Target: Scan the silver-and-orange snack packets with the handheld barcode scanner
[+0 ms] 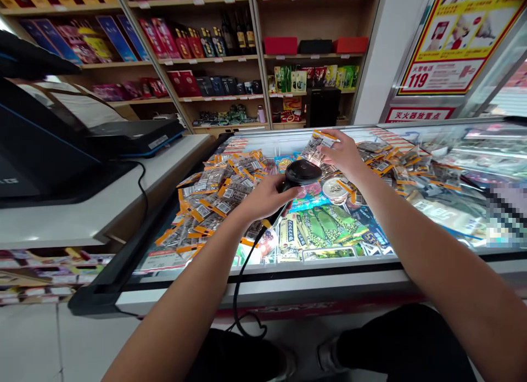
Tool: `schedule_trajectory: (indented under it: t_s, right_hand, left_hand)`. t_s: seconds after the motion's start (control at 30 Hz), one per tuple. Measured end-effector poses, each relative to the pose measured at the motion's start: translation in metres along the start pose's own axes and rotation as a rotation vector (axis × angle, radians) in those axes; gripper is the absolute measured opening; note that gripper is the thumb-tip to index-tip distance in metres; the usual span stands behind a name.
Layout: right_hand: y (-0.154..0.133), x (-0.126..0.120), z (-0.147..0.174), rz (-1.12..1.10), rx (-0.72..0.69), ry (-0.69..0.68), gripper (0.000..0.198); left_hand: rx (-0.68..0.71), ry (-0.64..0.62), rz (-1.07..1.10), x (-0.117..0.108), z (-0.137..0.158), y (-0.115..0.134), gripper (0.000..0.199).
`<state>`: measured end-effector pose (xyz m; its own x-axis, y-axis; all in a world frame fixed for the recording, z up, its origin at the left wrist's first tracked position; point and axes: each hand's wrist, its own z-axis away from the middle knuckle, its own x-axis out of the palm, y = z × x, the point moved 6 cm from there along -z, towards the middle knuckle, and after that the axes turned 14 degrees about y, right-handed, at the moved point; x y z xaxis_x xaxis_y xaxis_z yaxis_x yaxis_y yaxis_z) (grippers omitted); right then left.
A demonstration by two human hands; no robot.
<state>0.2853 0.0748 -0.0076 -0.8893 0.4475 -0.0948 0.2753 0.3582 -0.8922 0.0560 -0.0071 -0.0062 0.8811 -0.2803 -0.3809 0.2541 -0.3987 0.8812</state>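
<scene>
My left hand (269,196) is wrapped round the handle of a black barcode scanner (303,172), whose cord hangs down over the freezer's front edge. Just beyond the scanner head, my right hand (343,154) pinches a small clear packet (315,146) with an orange top strip and a printed label. The scanner head is close to this packet, with a pale light on the packet's lower part. To the left, a heap of similar packets (224,195) lies on the glass freezer top. Another pile of packets (395,162) spreads out to the right.
Under the glass of the chest freezer (313,277) are green ice-cream packs (325,226) and a round tub (335,190). A counter (181,162) on the left carries a black weighing scale (135,135). Stocked shelves (214,58) stand behind the freezer.
</scene>
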Motion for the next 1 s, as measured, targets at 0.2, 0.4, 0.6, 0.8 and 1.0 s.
schedule_trajectory:
  t_s: [0.2,0.4,0.6,0.8,1.0]
  right_hand:
    - [-0.008,-0.001,0.001,0.096,-0.081,0.008,0.056]
    - [0.003,-0.01,0.001,0.695,-0.184,-0.03,0.056]
    - [-0.021,0.007,0.033,1.02,-0.391,0.08,0.078]
    - [-0.026,0.1,0.12,0.522,-0.337,-0.476,0.057]
    - [-0.009,0.134,0.138,0.624,-0.512,-0.55,0.069]
  left_hand:
    - [0.001,-0.006,-0.054,0.0,0.0,-0.002,0.023]
    - [-0.086,0.126,0.162,-0.011,-0.004,-0.002,0.027]
    - [-0.073,0.572,0.372,-0.057,-0.01,-0.001,0.029]
    - [-0.077,0.774,0.44,-0.079,-0.004,0.0,0.032]
    - [-0.084,0.76,0.436,-0.069,-0.003,0.004,0.031]
